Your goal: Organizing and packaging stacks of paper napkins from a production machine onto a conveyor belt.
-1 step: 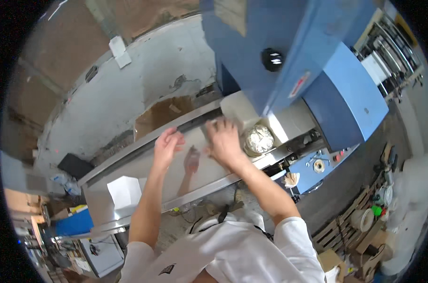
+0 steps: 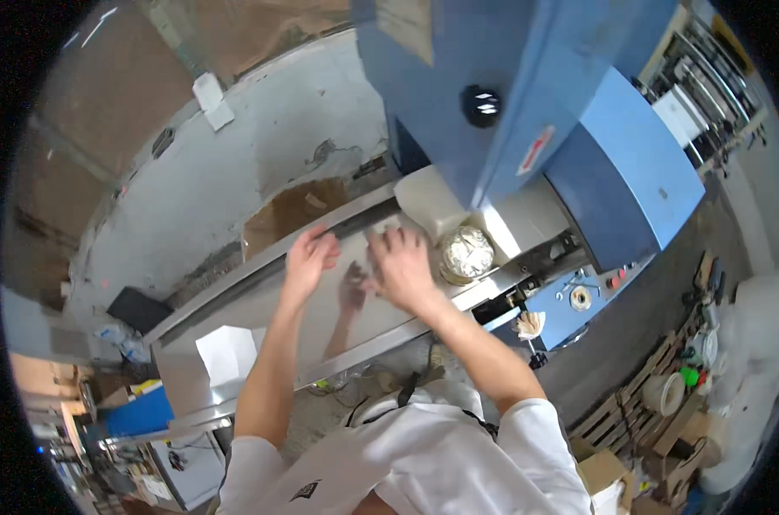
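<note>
Both my hands are out over a shiny metal table [image 2: 261, 300] in front of a big blue machine [image 2: 535, 112]. My left hand [image 2: 310, 257] hovers just above the table surface with its fingers apart and holds nothing. My right hand [image 2: 400, 268] is beside it, back to the camera, with its fingers bent near a small pale piece [image 2: 381, 230] at the machine's mouth. I cannot tell whether it grips it. A round stack of crinkled silver foil pieces [image 2: 467, 251] sits just right of my right hand. The table mirrors my hands.
A white sheet stack [image 2: 222, 354] lies at the table's left end. A brown cardboard piece [image 2: 295, 210] lies behind the table on the grey floor. The machine's control panel [image 2: 578, 300] with a tape roll is at the right. Wooden pallets and clutter [image 2: 664, 403] stand beyond it.
</note>
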A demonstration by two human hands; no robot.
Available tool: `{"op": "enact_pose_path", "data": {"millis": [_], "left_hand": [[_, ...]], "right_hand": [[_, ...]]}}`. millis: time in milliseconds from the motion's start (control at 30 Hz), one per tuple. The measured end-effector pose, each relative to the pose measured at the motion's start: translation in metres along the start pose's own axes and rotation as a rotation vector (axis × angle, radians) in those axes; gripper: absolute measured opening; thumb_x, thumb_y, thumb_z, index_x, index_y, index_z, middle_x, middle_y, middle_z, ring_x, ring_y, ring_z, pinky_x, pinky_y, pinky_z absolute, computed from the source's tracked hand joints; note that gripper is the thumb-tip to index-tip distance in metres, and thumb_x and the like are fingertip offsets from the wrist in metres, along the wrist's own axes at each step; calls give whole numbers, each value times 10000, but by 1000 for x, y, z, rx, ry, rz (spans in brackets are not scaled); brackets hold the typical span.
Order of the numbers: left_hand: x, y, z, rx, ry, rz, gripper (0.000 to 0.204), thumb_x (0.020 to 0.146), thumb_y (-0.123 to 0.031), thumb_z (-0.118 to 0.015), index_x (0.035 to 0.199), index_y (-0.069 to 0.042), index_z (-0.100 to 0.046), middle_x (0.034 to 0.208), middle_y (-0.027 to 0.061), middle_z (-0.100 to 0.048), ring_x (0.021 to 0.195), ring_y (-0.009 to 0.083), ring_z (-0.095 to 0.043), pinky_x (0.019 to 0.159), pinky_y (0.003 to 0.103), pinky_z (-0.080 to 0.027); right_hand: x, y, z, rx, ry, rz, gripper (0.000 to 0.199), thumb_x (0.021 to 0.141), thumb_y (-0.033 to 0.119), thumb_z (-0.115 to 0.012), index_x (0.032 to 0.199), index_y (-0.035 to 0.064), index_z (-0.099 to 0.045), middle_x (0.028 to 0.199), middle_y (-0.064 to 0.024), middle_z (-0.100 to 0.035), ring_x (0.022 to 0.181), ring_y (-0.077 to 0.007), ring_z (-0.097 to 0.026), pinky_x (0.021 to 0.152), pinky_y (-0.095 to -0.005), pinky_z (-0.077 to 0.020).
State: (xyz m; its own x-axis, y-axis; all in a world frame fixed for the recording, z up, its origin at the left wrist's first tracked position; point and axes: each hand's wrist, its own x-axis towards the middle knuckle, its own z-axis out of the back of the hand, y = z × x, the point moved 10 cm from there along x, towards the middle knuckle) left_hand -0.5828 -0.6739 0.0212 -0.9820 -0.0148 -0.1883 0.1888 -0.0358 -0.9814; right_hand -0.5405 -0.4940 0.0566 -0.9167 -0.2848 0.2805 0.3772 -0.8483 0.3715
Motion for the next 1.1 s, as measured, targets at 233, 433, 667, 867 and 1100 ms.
{"op": "enact_pose_path", "data": {"millis": [233,433,667,867,1100], "left_hand": [[89,-38,-181,509,193,-109,800,855,-476,-699,1371,78,-443,874,114,-666,737,147,-615,641,283,-475],[175,4,-211,1135,237,-457,681,890,-494,-513,1408,-54,-479,1431,263,-467,1316,381,-470,1057,439,-425],[103,-30,-287,1834,327,-912,601,914,-444,-467,1414,-114,-496,1500,141,-447,1363,337,-435,1105,442,-355],[105,-42,-262,1411,307,-530,548,915,-422,-480,1368,-120,-542,1449,114,-511,1336,342,-459,1103,430,-355],[124,-33,-261,1320,251,-772,564,900,-445,-530,1338,-92,-555,1395,173,-541,1281,354,-509,1047,424,-429]], "right_hand": [[-65,5,25,136,-122,18,808,630,327,-849,1334,102,-521,1372,-163,-462,1282,-326,-425,968,-470,-395],[-66,14,12,208,-83,28,750,686,339,-808,1330,68,-537,1380,-180,-452,1322,-331,-390,1021,-503,-368],[-74,-5,9,199,-129,-1,708,671,345,-810,1276,79,-554,1352,-159,-449,1302,-325,-395,996,-502,-362],[-70,1,9,217,-121,15,692,664,337,-806,1261,74,-574,1342,-164,-455,1293,-319,-398,995,-493,-364],[-66,0,12,225,-53,6,656,694,346,-789,1248,60,-589,1365,-165,-435,1333,-317,-346,1013,-507,-357]]}}
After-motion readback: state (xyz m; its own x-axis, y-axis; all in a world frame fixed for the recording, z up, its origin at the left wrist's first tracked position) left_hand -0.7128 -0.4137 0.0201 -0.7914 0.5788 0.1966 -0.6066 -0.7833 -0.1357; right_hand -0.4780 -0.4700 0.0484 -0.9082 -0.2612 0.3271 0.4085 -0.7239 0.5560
